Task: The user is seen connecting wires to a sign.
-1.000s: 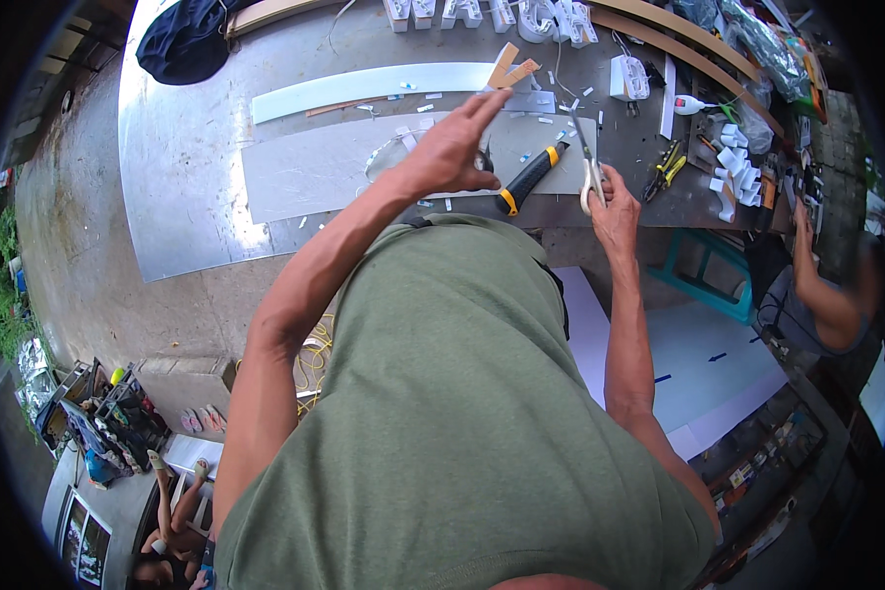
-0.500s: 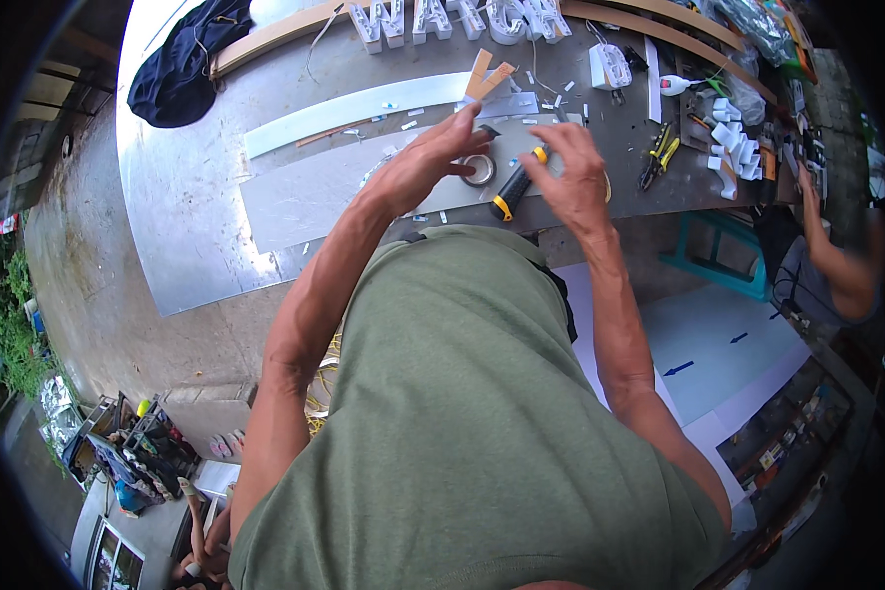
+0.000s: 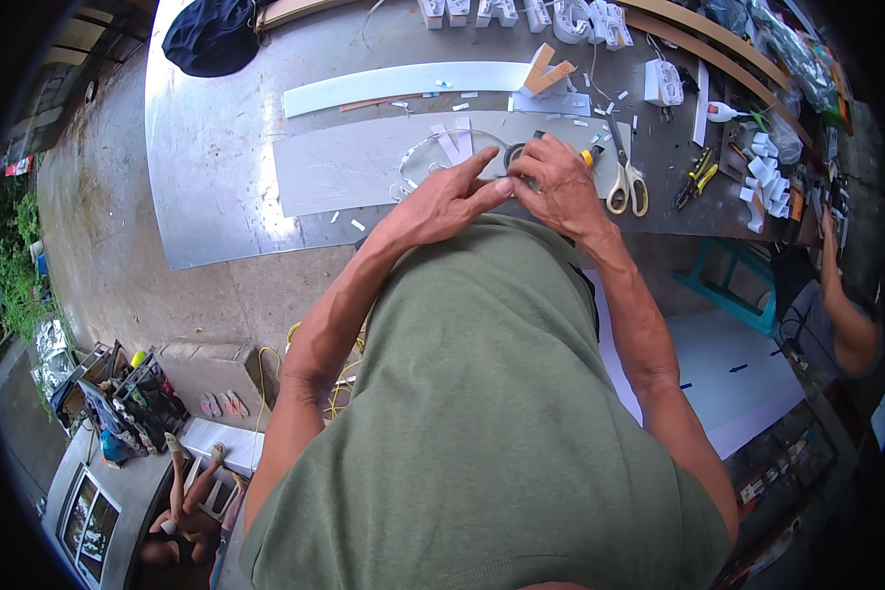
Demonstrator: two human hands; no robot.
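Observation:
My left hand [image 3: 447,202] and my right hand [image 3: 556,185] meet at the worktable's near side, both closed at the fingertips around something small that I cannot make out. Just behind them, partly covered, lie a tape roll [image 3: 512,153] and a yellow-black utility knife [image 3: 590,156]. Scissors [image 3: 627,187] with pale handles lie right of my right hand. A thin looped strip [image 3: 420,147] and pale lilac pieces [image 3: 455,147] rest on a grey sheet [image 3: 329,167]. Beyond are a long white strip [image 3: 364,90] and a wooden V-shaped piece [image 3: 546,74].
White letter shapes [image 3: 497,15], curved boards [image 3: 718,54], pliers [image 3: 696,180], white offcuts [image 3: 767,192] and dark cloth [image 3: 206,39] line the table [image 3: 206,197]. A teal stool [image 3: 718,300] stands below. A co-worker's arm [image 3: 846,324] is at right; another person [image 3: 182,521] sits lower left.
My right hand has let go of the scissors, leaving them on the table, and moved left. My left hand has lowered; the two hands have come together.

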